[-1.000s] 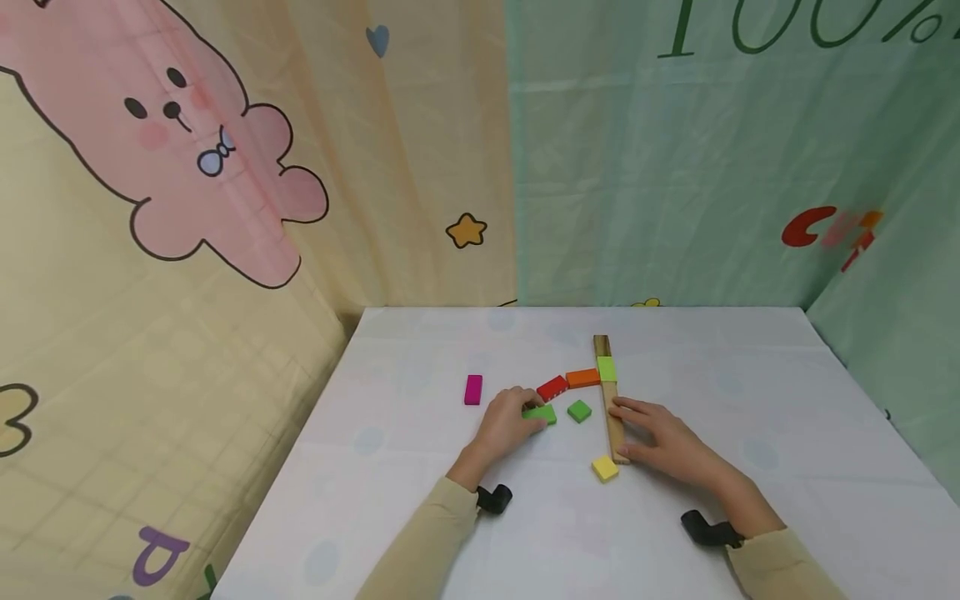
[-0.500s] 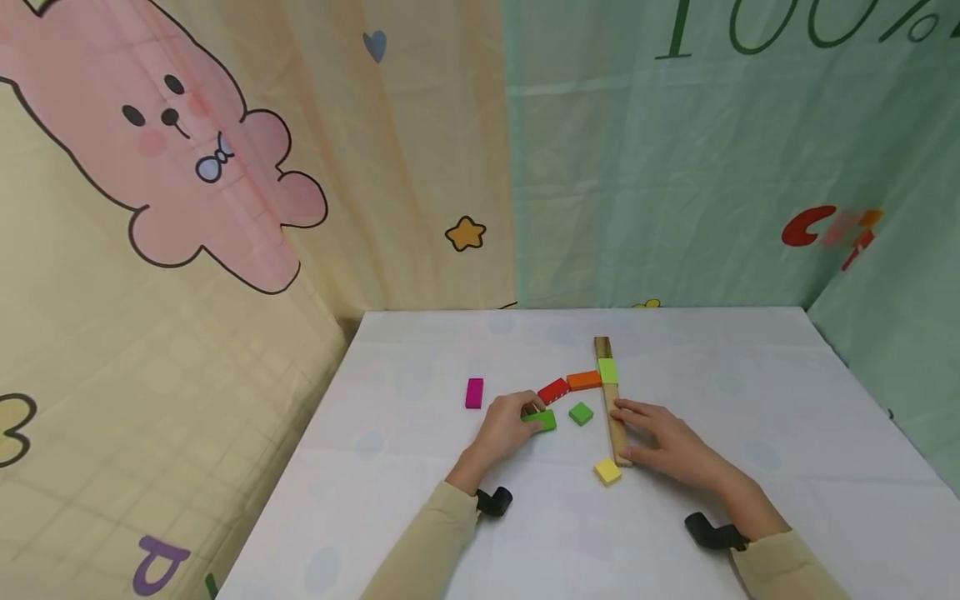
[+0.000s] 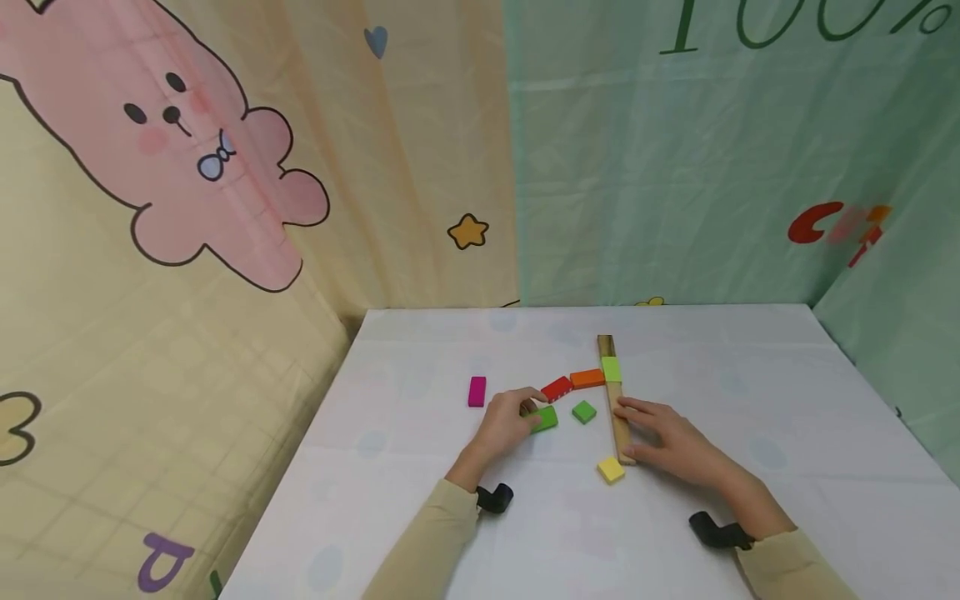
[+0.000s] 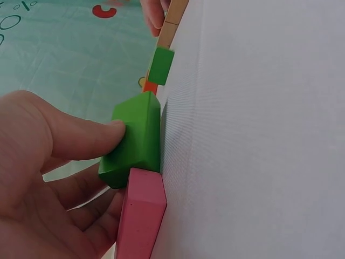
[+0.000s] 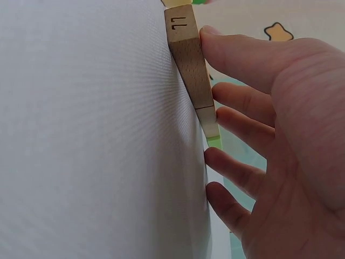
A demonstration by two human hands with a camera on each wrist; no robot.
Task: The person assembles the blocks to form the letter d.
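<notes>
My left hand (image 3: 502, 427) pinches a green block (image 4: 135, 135) between thumb and fingers, low over the white table. One left fingertip is close to a red block (image 3: 557, 388). In the left wrist view a pink block (image 4: 141, 216) meets the green block's near end; the head view does not show it there. My right hand (image 3: 678, 442) has its fingers extended along the right side of a row of wooden blocks (image 3: 621, 429). Its thumb touches the row's near end block (image 5: 188, 59). A lime block (image 3: 611, 369) forms part of that row.
An orange block (image 3: 587, 379) links the red block to the row's left side. A small green block (image 3: 584, 412) lies between the hands. A yellow block (image 3: 611, 470) sits by the row's near end, and a magenta block (image 3: 477, 392) lies left of my left hand.
The green block in my left hand has shifted slightly toward me and turned a little, and the fingers have moved slightly with it. My right hand stays beside the wooden row.
</notes>
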